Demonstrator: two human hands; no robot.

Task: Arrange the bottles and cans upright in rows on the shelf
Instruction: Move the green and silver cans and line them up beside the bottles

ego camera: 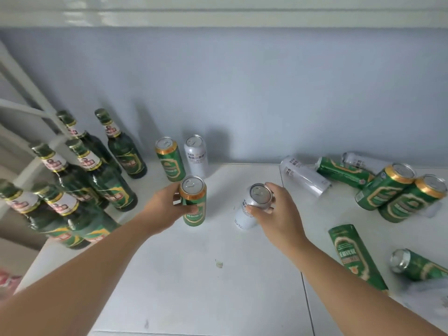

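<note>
Overall shelf (194,287): judged about half arranged, tidy on the left, with loose cans on the right.
Bottles (126,161): six green ones stood upright in rows at the left end; this part looked finished.
Lying cans (305,175): at least five lay on their sides at the right, two white and three green, still to be stood up.
Far-right pair (385,187): two green cans touched each other and leaned in the wide view; standing or lying could not be told.
Back cans: a back green can (169,161) and a back white can (195,156) stood upright side by side near the wall, just right of the bottles.
Held green can (194,207): upright, just in front of the back cans, apparently starting a second row.
Held white can (249,209): slightly tilted, near the held green can on its right; whether its base touched the shelf was unclear.
Left hand (162,209): fingers were curled round the held green can's body from the left.
Right hand (278,209): thumb and fingers clasped the held white can round its top rim.
</note>
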